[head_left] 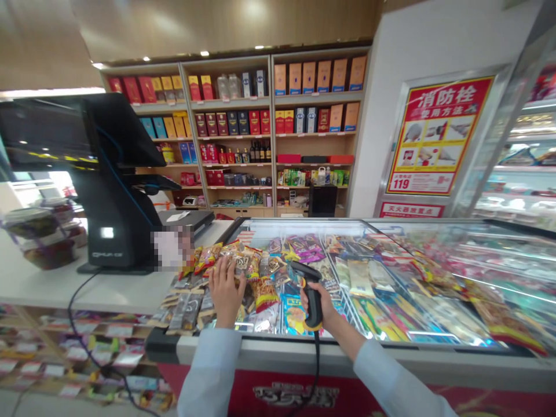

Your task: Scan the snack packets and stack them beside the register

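Observation:
My right hand [320,306] is wrapped round the grip of a black barcode scanner [313,304], whose head points left over the freezer's glass top. A cable hangs from its grip. My left hand [226,289] lies with fingers spread on a pile of small snack packets [254,260] at the freezer's left end. A red and yellow packet [264,294] sits just right of that hand. Dark packets [186,310] lie to its left. Whether the left fingers press on one packet cannot be made out.
The chest freezer [269,350] holds wrapped goods under glass; more packets [499,313] lie at its right. On the left counter [47,288] stand a black register [121,214] and tubs [47,237]. A cable [73,324] hangs down in front. Shelves of boxes stand behind.

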Demonstrator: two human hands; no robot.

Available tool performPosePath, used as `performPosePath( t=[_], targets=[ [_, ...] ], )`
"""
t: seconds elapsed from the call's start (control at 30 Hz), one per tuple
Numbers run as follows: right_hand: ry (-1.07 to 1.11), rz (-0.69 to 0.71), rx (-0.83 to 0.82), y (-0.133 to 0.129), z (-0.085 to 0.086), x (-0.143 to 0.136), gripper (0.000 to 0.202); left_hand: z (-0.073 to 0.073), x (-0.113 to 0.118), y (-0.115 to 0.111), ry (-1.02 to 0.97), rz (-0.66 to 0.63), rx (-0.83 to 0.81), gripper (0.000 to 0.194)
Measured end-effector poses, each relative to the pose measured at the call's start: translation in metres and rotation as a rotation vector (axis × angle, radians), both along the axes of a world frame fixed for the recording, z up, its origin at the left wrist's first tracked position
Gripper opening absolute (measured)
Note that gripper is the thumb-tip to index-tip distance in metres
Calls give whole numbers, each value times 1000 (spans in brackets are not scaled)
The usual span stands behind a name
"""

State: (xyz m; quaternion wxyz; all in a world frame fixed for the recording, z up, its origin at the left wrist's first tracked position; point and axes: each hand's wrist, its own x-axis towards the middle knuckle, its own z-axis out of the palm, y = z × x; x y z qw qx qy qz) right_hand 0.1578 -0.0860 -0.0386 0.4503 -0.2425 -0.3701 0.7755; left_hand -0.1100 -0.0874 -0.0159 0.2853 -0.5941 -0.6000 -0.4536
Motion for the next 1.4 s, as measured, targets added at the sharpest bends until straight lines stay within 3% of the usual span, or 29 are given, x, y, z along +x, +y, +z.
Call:
performPosePath(
  t=[0.4,0.67,0.77,0.87,1.0,1.13,1.27,1.4],
  targets=[
    [-17,-24,-26,-5,7,-4,35,3,0,-1,-22,-2,-26,44],
    [-47,-51,-86,1,-1,-5,34,0,-2,0,-40,-13,-48,43],
    [-46,-122,-30,2,9,2,32,9,1,-4,-38,-16,-59,43],
    [-19,-184,55,4,30,26,30,34,11,-9,-63,-63,-36,46],
    [-5,-266,123,3,60,83,27,80,50,-10,-82,-197,-6,50],
    [43,-425,195,-11,77,156,20,112,121,2,-14,-383,-52,52],
    [-2,-602,234,-33,86,232,20,122,205,22,73,-570,-121,55],
    [-59,-719,231,-48,92,302,20,111,278,46,62,-696,-214,56]
  ],
)
